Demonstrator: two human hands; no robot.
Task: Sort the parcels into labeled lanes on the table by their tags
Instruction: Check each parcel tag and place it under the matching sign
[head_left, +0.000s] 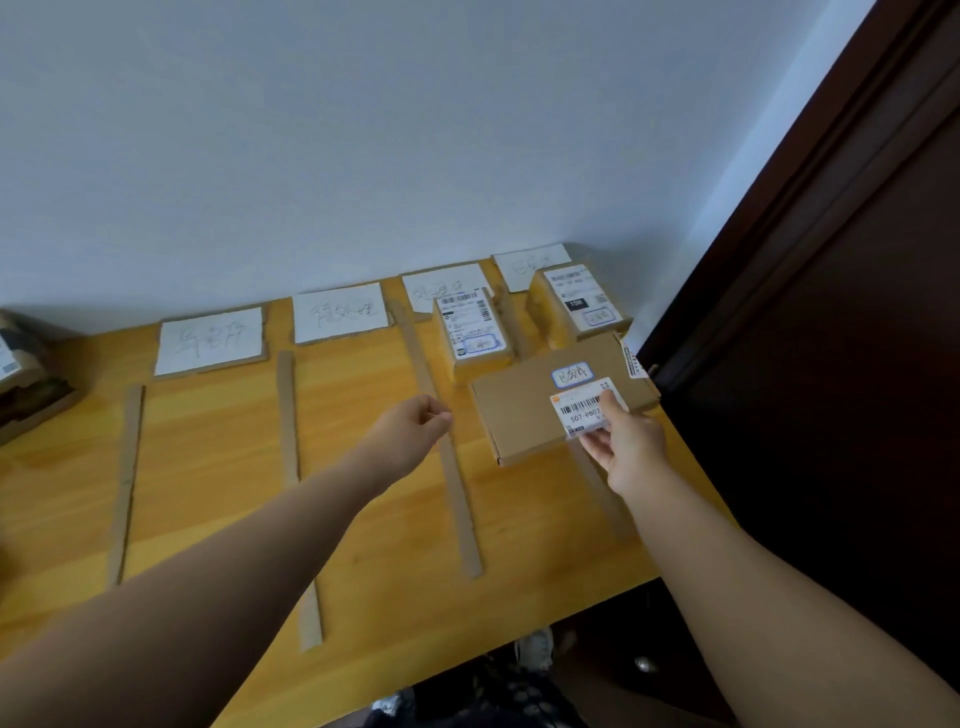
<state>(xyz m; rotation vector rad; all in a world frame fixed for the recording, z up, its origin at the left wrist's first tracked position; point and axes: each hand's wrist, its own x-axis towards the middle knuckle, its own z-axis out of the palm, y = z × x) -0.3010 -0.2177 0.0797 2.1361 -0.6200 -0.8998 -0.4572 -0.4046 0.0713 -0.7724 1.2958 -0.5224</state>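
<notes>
At the far left edge of the table, well away from both hands, a few brown boxes sit outside the lanes; these look like parcels not yet sorted, though they are partly cut off. The first lane, headed by a handwritten card, holds nothing, and so does the second lane under its own card. Cardboard strips mark the borders between lanes.

The left hand hangs over the strip between the second and third lanes, fingers loosely curled and gripping nothing.

Beyond those fingers, in the third lane, one labelled parcel already lies below its card. Further right, in the fourth lane, another labelled parcel sits by the last card.

The right hand pinches the near right corner of a flat cardboard parcel, thumb on top over the barcode sticker, fingers underneath (how tightly they close below cannot be seen). The parcel spans the boundary between the third and fourth lanes; I cannot tell whether it rests on the table or is held above it.

Judging from this, two parcels are placed, one is in hand, and the left-side pile remains.
</notes>
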